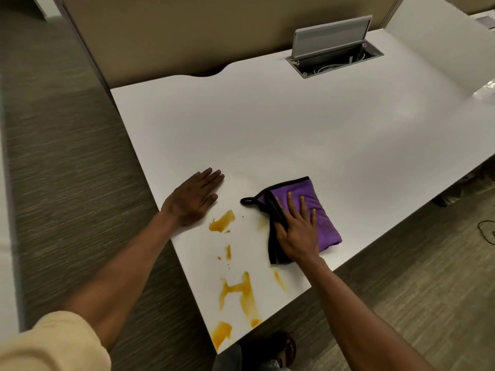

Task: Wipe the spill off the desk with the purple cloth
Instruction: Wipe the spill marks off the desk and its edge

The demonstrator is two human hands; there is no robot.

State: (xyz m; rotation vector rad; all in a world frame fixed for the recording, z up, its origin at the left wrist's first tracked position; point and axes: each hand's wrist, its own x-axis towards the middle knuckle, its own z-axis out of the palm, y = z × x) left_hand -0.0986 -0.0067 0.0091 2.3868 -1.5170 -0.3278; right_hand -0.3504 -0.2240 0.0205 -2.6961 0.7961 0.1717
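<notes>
A folded purple cloth (325, 218) with black edging and a black loop lies on the white desk (294, 135) near its front edge. My right hand (297, 228) presses flat on top of it, fingers spread, thumb on the black edge. My left hand (194, 200) rests palm down on the bare desk, left of the cloth, holding nothing. An orange spill (241, 290) is smeared in several patches between and below my hands, with one patch (222, 222) just beside my left hand and a faint streak (280, 281) under my right wrist.
An open cable hatch (334, 53) with a raised grey lid sits at the back of the desk. A beige partition stands behind it. Grey carpet lies left and right of the desk, and a shoe (278, 346) shows below the front corner.
</notes>
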